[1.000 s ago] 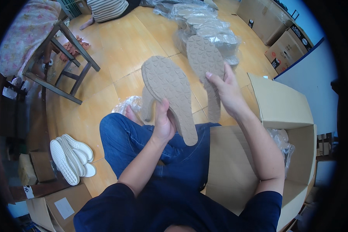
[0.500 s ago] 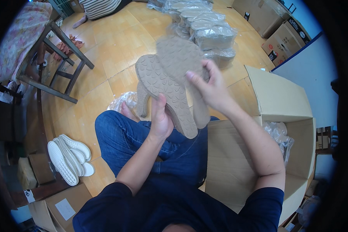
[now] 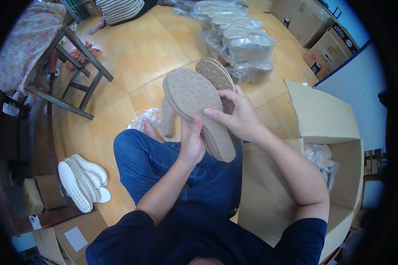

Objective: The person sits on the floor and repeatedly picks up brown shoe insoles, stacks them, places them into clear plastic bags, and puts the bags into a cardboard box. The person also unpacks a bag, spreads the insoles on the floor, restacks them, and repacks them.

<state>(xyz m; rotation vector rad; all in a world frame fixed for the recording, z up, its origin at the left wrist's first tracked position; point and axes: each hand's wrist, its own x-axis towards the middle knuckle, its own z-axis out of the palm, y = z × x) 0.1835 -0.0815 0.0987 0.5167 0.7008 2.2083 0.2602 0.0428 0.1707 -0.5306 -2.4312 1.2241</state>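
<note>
the tiled floor (image 3: pixel 132 48) is stretching under everything. on the right of the seated person, the open box (image 3: pixel 269 185) is standing with its flaps spread, and some clear plastic (image 3: pixel 320 161) is lying inside it. at the upper left, the stool (image 3: pixel 89 52) is standing on the tiles, beside a flowered cloth (image 3: pixel 26 44). at the top, the wrapped soles (image 3: pixel 250 42) are lying in a long row, and a co-worker's striped top (image 3: pixel 119 9) is showing near the edge. at the lower left, the white soles (image 3: pixel 77 181) are leaning together on the floor.

the front soles (image 3: pixel 190 90), brown and stacked, are staying tilted above the lap, with their patterned face up. the back soles (image 3: pixel 213 73), also brown, are showing partly behind them. the left hand (image 3: pixel 192 143) is gripping the front soles, its thumb lying along the edge; its other fingers are hiding underneath. the right hand (image 3: pixel 241 117) is curving half closed around the back soles, and its thumb tip is touching the front soles.
</note>
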